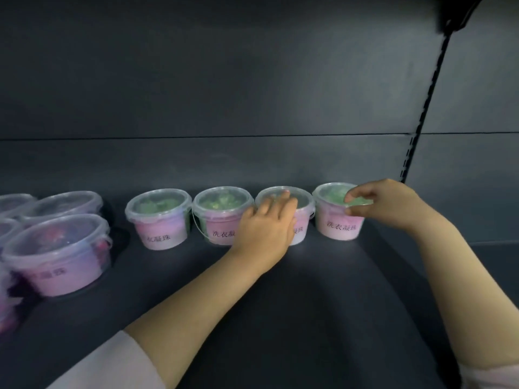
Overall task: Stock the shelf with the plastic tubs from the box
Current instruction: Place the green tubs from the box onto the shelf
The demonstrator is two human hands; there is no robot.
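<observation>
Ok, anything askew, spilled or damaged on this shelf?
Nothing spilled or damaged. All tubs stand upright with lids on. The back row of four is tidy, though a gap separates it from the tubs at left. The left hand rests on the third tub; the right hand touches the fourth tub.

Single head-worn wide-angle cam, looks forward and slightly down into a dark shelf (323, 290) bay, close range. Both forearms enter from the bottom edge; hands sit mid-frame. Back panel fills the top half; slotted upright (421, 116) bows at right from lens distortion.
</observation>
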